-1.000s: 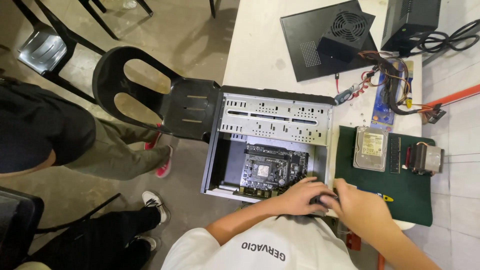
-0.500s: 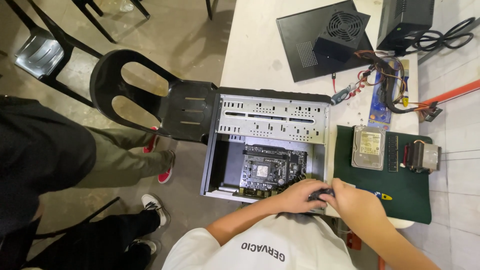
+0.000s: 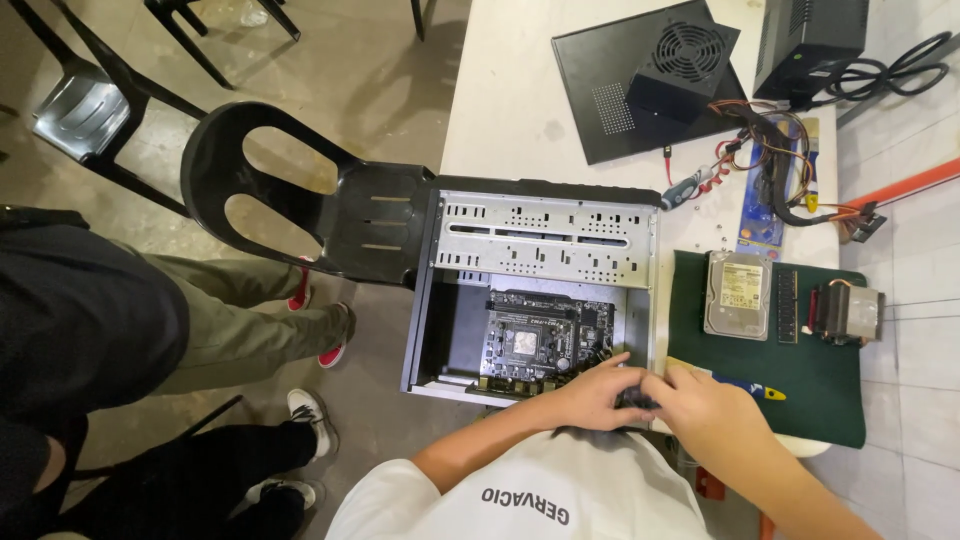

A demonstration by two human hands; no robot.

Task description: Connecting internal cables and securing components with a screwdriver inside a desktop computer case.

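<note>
An open computer case lies on its side at the white table's edge, with a motherboard inside. My left hand reaches into the case's near right corner, fingers curled over a small black part. My right hand comes from the right over the green mat and pinches the same black part. What the part is cannot be made out; both hands hide most of it.
On the green mat lie a hard drive, a memory stick and a cooler. Behind are a black side panel, a power supply with loose cables, and a screwdriver. A black chair and standing people's legs are at the left.
Both hands stay at the case's near right corner and have drawn slightly closer together. The person standing at the left has shifted further into view.
</note>
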